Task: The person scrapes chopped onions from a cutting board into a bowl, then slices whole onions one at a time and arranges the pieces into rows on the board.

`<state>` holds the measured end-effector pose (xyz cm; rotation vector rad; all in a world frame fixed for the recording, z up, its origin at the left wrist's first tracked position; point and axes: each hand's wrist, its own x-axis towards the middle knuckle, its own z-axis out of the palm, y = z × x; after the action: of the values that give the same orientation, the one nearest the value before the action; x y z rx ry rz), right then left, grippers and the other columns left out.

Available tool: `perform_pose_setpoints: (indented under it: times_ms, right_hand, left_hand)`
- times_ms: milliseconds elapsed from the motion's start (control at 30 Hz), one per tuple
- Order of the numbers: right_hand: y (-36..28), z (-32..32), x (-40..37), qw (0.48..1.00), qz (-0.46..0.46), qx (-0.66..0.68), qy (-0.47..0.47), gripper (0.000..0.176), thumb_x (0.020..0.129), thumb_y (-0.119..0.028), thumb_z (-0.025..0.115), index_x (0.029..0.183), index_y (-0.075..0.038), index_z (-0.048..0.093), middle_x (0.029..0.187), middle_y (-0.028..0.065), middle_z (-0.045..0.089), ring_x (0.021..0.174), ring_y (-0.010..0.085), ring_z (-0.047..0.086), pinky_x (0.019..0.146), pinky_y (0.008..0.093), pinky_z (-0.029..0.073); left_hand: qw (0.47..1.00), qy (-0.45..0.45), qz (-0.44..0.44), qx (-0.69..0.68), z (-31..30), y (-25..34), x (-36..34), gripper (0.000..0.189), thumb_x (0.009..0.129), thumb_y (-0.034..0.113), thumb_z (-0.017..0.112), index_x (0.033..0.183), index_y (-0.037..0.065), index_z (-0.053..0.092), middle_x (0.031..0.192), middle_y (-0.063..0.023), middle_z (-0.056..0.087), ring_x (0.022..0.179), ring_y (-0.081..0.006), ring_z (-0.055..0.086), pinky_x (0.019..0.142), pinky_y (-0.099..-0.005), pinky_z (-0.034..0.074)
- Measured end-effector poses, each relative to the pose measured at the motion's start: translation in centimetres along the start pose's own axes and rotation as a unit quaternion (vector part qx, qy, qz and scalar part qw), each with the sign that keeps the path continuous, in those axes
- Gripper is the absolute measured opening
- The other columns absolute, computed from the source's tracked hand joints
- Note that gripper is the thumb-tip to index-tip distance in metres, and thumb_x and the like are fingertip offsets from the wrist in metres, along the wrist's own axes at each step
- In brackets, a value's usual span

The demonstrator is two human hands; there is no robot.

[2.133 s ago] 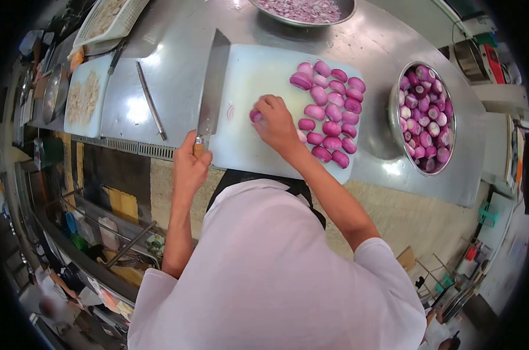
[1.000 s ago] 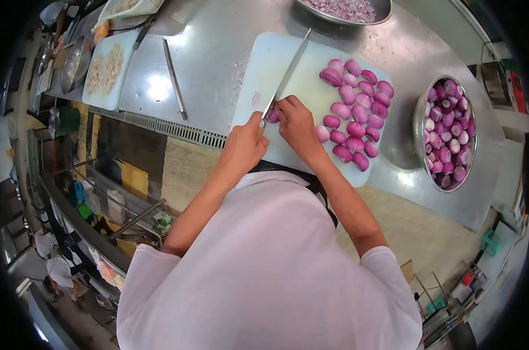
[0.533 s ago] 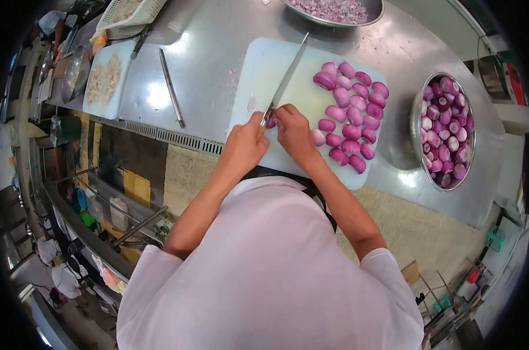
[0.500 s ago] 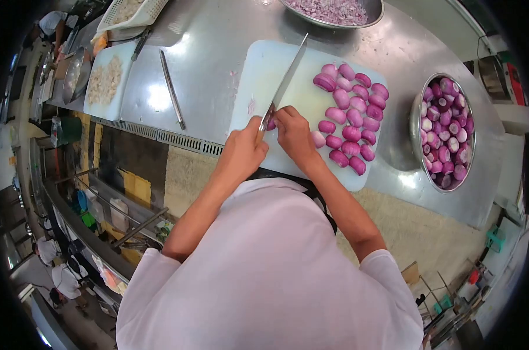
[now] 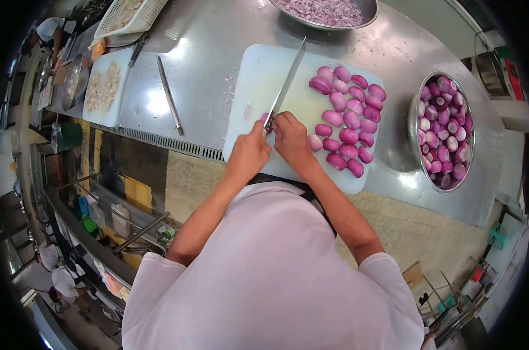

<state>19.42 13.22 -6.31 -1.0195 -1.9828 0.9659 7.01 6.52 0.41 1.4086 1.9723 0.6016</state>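
My left hand (image 5: 249,153) is closed round the handle of a long kitchen knife (image 5: 289,76), whose blade points away from me over the white cutting board (image 5: 250,64). Close against the blade, my right hand (image 5: 292,139) has its fingers bent and pinched on a red onion piece (image 5: 265,117), mostly hidden by the fingers and knife. On the board's right side, several peeled red onion halves (image 5: 348,136) lie in rough rows. A thin onion scrap (image 5: 247,112) rests left of the blade.
A metal bowl (image 5: 414,149) of peeled red onions stands at the right. Chopped onion fills another bowl (image 5: 366,23) at the back. To the left lie a steel rod (image 5: 170,96), a second board (image 5: 121,64) with chopped pale food and a white basket (image 5: 150,14).
The view has shifted slightly, so the board and bowls sit a little differently in frame. Both hands stay together at the knife, and more purple onion shows left of the blade.
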Motion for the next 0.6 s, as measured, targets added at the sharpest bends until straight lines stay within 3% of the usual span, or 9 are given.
perform_pose_setpoints:
  times_ms: [33, 67, 133, 167, 267, 367, 400, 533, 600]
  right_hand:
    - [0.1, 0.0, 0.1, 1.0, -0.02, 0.0, 0.01, 0.012, 0.079, 0.01, 0.055, 0.087, 0.003, 0.06, 0.088, 0.0194, 0.061, 0.078, 0.0413, 0.062, 0.068, 0.0469, 0.053]
    - [0.2, -0.1, 0.1, 0.999, -0.041, 0.0, 0.018, 0.011, 0.079, 0.009, 0.056, 0.087, 0.003, 0.06, 0.087, 0.0191, 0.06, 0.077, 0.0412, 0.062, 0.068, 0.0467, 0.053]
    - [0.1, -0.3, 0.2, 0.999, -0.03, 0.0, 0.025, 0.01, 0.08, 0.006, 0.06, 0.089, 0.003, 0.06, 0.089, 0.0197, 0.06, 0.078, 0.0411, 0.062, 0.069, 0.0472, 0.052]
    - [-0.1, -0.3, 0.1, 0.999, -0.017, 0.002, 0.03, 0.012, 0.08, 0.003, 0.063, 0.091, 0.003, 0.06, 0.091, 0.0203, 0.06, 0.08, 0.041, 0.062, 0.07, 0.0477, 0.052]
    - [-2.2, 0.3, 0.5, 0.999, 0.03, -0.026, 0.022, 0.025, 0.077, -0.004, 0.074, 0.099, 0.001, 0.061, 0.098, 0.0195, 0.06, 0.086, 0.0384, 0.062, 0.075, 0.0442, 0.052]
    - [-2.6, 1.6, 0.9, 0.995, 0.022, -0.093, -0.015, 0.032, 0.075, -0.008, 0.076, 0.103, -0.001, 0.061, 0.107, 0.02, 0.057, 0.099, 0.0382, 0.059, 0.084, 0.0439, 0.051]
    - [-2.6, 1.5, 1.3, 0.995, 0.044, -0.078, -0.03, 0.029, 0.076, -0.003, 0.073, 0.103, -0.001, 0.062, 0.11, 0.0192, 0.056, 0.105, 0.0383, 0.056, 0.088, 0.0439, 0.049]
    - [1.0, -0.2, 4.8, 0.988, -0.008, -0.153, -0.011, 0.028, 0.073, 0.006, 0.065, 0.1, 0.0, 0.061, 0.102, 0.0188, 0.056, 0.101, 0.0381, 0.055, 0.086, 0.0456, 0.05]
    - [2.3, -2.0, 6.8, 0.988, -0.051, -0.144, -0.02, 0.034, 0.071, 0.01, 0.061, 0.103, 0.001, 0.063, 0.103, 0.0176, 0.059, 0.101, 0.038, 0.056, 0.087, 0.0458, 0.05]
  left_hand:
    - [1.0, 0.014, 0.01, -0.006, -0.3, 0.0, 0.2, 0.032, 0.08, 0.006, 0.061, 0.11, 0.002, 0.054, 0.062, -0.0199, 0.054, 0.053, -0.0344, 0.055, 0.053, -0.0409, 0.043]
    - [1.0, 0.014, 0.01, -0.008, -0.9, 0.0, 0.0, 0.032, 0.08, 0.006, 0.061, 0.11, 0.002, 0.054, 0.062, -0.0199, 0.054, 0.053, -0.0344, 0.055, 0.053, -0.0409, 0.043]
    - [0.998, -0.006, -0.025, -0.064, -3.6, 1.4, -0.6, 0.034, 0.081, 0.005, 0.062, 0.114, 0.003, 0.057, 0.061, -0.01, 0.054, 0.048, -0.0192, 0.051, 0.048, -0.0338, 0.04]
    - [0.998, -0.009, -0.026, -0.064, -4.1, 0.7, -0.8, 0.034, 0.081, 0.005, 0.062, 0.114, 0.003, 0.057, 0.061, -0.01, 0.054, 0.048, -0.0192, 0.051, 0.048, -0.0338, 0.04]
    - [0.993, 0.038, -0.028, -0.109, -5.7, -1.1, -1.2, 0.032, 0.084, 0.002, 0.06, 0.116, 0.006, 0.059, 0.065, 0.0031, 0.054, 0.046, -0.0077, 0.044, 0.042, -0.0247, 0.035]
    - [0.983, 0.045, -0.079, -0.162, -7.1, -1.4, -1.4, 0.03, 0.084, 0.002, 0.061, 0.113, 0.005, 0.059, 0.065, 0.0017, 0.053, 0.044, -0.0071, 0.044, 0.04, -0.0254, 0.035]
    - [0.983, 0.046, -0.094, -0.149, -7.4, -1.7, -1.5, 0.033, 0.08, 0.001, 0.059, 0.113, 0.003, 0.06, 0.061, -0.0006, 0.053, 0.049, -0.0083, 0.046, 0.046, -0.0284, 0.038]
    - [0.975, 0.04, -0.139, -0.17, -6.5, -3.6, -2.5, 0.028, 0.082, 0.006, 0.061, 0.11, 0.003, 0.06, 0.061, -0.004, 0.053, 0.047, -0.0111, 0.046, 0.047, -0.0287, 0.039]
    - [0.99, 0.046, -0.087, -0.106, -4.6, -6.2, -2.5, 0.022, 0.088, 0.014, 0.062, 0.104, -0.001, 0.057, 0.06, -0.01, 0.054, 0.045, -0.0172, 0.05, 0.047, -0.0334, 0.042]
